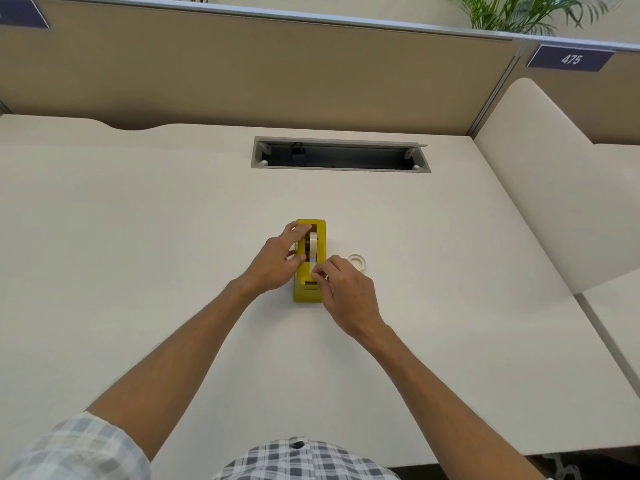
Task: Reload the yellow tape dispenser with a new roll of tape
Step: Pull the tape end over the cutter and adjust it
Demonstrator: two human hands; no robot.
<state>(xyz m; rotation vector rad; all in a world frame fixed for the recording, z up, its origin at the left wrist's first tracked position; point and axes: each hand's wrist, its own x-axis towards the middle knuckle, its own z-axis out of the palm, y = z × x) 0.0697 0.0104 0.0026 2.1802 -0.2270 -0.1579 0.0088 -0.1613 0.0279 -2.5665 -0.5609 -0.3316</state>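
The yellow tape dispenser (309,289) stands on the white desk (138,237), its cutter end toward me. A pale roll of tape (313,241) sits upright in its well. My left hand (278,263) grips the dispenser's left side, fingers over the top by the roll. My right hand (346,289) pinches the loose tape strip (313,260) between thumb and forefinger, just above the cutter. A second white tape ring (357,261) lies flat on the desk right of the dispenser, partly hidden behind my right hand.
An open cable tray slot (341,155) is cut into the desk beyond the dispenser. A tan partition (242,74) closes the back. A white curved divider (540,188) borders the right side.
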